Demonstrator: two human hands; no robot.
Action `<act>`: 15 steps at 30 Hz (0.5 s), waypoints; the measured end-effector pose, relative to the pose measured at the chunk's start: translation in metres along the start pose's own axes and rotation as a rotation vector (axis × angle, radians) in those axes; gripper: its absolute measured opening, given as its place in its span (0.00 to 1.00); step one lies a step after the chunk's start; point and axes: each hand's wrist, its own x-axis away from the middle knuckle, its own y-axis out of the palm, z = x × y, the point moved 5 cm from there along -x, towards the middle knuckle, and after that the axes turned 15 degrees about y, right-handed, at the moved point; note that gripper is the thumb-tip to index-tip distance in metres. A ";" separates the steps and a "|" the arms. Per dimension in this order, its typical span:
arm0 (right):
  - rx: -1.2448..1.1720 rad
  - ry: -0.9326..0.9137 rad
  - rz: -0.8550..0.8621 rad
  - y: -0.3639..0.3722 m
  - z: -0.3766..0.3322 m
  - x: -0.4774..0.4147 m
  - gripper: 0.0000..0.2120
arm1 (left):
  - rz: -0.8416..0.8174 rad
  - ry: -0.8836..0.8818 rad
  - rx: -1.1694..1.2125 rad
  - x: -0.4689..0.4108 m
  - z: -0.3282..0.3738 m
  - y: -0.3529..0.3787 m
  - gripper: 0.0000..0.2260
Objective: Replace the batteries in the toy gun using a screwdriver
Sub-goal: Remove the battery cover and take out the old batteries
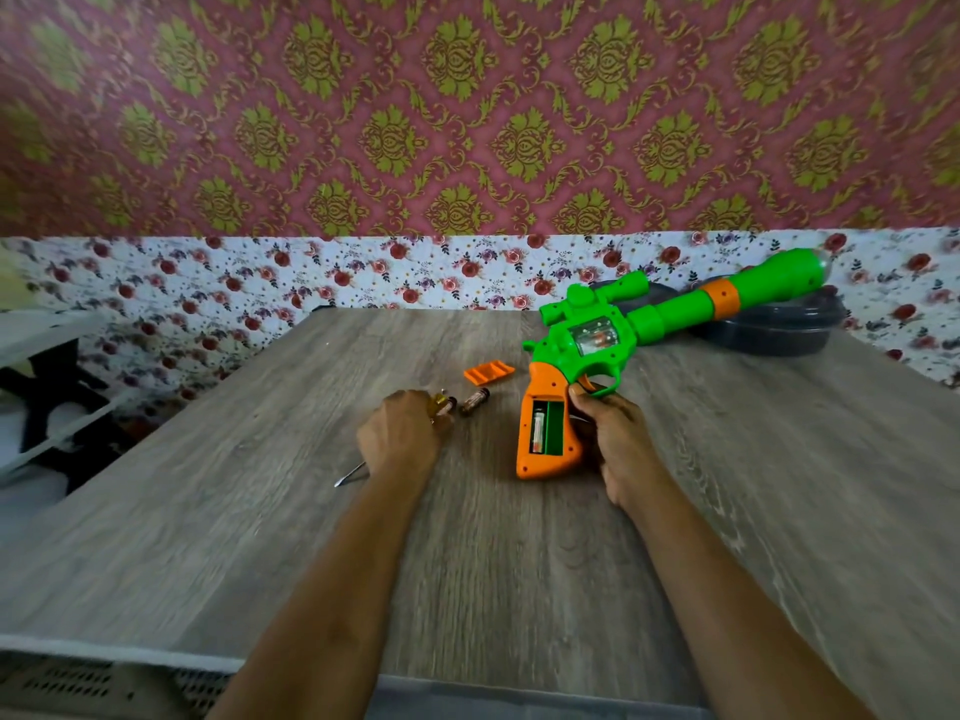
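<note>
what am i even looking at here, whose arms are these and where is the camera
There is no machine here. The single picture comes from a wide-angle camera worn on a person's head, looking forward and down, so the two bare arms reaching in from the bottom are that person's own.

They work at a wooden table. The right hand steadies a green and orange toy gun by its grip. The battery compartment in the grip is open, with one battery inside and an empty slot beside it. The orange cover lies apart on the table.

The left hand is closed over a screwdriver; its metal tip pokes out near the wrist. A loose battery lies just right of that hand. The gun's barrel rests on a dark tray at the back.
</note>
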 end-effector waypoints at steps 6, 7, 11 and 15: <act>0.014 -0.052 -0.007 0.003 -0.005 0.002 0.06 | 0.295 0.131 0.227 0.001 0.007 -0.027 0.08; 0.020 -0.073 -0.008 0.003 -0.008 0.004 0.06 | 0.336 0.163 0.326 0.002 0.012 -0.033 0.08; 0.037 -0.199 -0.012 0.005 -0.019 0.010 0.08 | 0.095 0.029 1.100 0.014 0.032 -0.031 0.12; 0.080 -0.338 0.001 0.006 -0.030 0.018 0.08 | -0.264 -0.113 1.396 0.026 0.051 -0.012 0.10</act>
